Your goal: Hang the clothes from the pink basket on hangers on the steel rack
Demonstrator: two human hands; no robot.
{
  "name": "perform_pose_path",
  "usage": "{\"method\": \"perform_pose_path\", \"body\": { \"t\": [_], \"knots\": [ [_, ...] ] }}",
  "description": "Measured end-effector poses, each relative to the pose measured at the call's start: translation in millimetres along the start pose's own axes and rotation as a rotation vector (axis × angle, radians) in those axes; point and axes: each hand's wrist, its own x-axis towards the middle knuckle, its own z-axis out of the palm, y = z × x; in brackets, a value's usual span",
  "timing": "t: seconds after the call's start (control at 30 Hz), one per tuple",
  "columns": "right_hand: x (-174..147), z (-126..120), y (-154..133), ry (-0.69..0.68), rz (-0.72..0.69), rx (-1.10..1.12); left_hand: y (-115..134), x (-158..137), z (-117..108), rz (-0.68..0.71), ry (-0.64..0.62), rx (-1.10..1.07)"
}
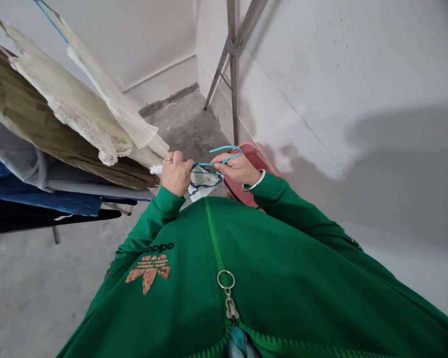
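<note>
My left hand (176, 172) and my right hand (237, 168) meet in front of my chest, both in green jacket sleeves. Between them is a blue hanger (226, 150) with its light blue hook curving up over my right fingers. A small white garment with dark blue trim (203, 183) hangs from the hanger between the two hands. My left hand is closed on the hanger's left end and the garment's edge. My right hand pinches the hanger near the hook.
A rack of hung clothes (59, 149) fills the left: cream, tan, grey, blue and black pieces. A red basin (252, 164) sits on the concrete floor under my right hand. A metal stand (233, 64) leans by the white wall on the right.
</note>
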Motion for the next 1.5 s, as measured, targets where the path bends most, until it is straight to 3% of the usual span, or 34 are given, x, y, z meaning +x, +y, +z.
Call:
{"method": "perform_pose_path", "body": {
  "t": [0.07, 0.17, 0.23, 0.27, 0.33, 0.4, 0.47, 0.6, 0.73, 0.9, 0.97, 1.03, 1.17, 1.27, 1.4, 1.5],
  "knots": [
    [4.2, -6.9, 2.4, 0.052, 0.013, -0.074, -0.8, 1.8, -0.4, 0.045, -0.011, -0.007],
    [3.4, -11.0, 3.2, 0.358, 0.008, -0.223, -1.3, 1.0, 1.3, -0.01, -0.111, -0.092],
    [-2.9, -5.7, 2.3, 0.575, -0.08, -0.295, -1.5, -0.8, 0.5, -0.078, -0.105, -0.13],
    [-7.0, -0.2, 2.1, 0.593, -0.146, -0.316, -2.1, -1.7, -1.0, -0.101, -0.083, -0.141],
    [-14.7, 15.7, 4.1, 0.379, -0.266, -0.342, -4.7, -2.7, -5.9, -0.117, -0.033, -0.152],
    [-18.8, 35.3, 11.9, -0.008, -0.277, -0.373, -8.6, -3.4, -12.3, -0.104, 0.022, -0.148],
    [-17.9, 53.5, 26.9, -0.305, -0.158, -0.435, -12.9, -5.0, -19.1, -0.077, 0.07, -0.141],
    [-9.5, 73.3, 64.8, -0.549, 0.073, -0.585, -20.1, -12.7, -32.2, -0.038, 0.127, -0.151],
    [-2.7, 74.5, 78.9, -0.557, 0.066, -0.628, -26.0, -22.9, -44.7, 0.01, 0.151, -0.177],
    [10.2, 80.1, 63.5, -0.623, -0.187, -0.549, -29.8, -31.8, -55.7, 0.057, 0.191, -0.226],
    [15.5, 86.1, 61.0, -0.658, -0.217, -0.529, -29.0, -34.2, -59.1, 0.081, 0.199, -0.245],
    [18.9, 91.8, 64.1, -0.717, -0.161, -0.529, -27.9, -36.4, -62.5, 0.113, 0.206, -0.26],
    [16.8, 90.3, 80.9, -0.801, 0.091, -0.603, -32.1, -41.4, -66.0, 0.149, 0.177, -0.23],
    [6.4, 71.4, 94.0, -0.705, 0.16, -0.648, -45.0, -46.7, -61.1, 0.118, 0.156, -0.137],
    [-14.3, 36.6, 108.2, -0.472, 0.227, -0.697, -67.0, -55.3, -45.3, -0.015, 0.174, 0.022],
    [-25.7, 20.6, 118.7, -0.346, 0.2, -0.66, -76.7, -58.7, -34.8, -0.089, 0.174, 0.1]
  ]
}}
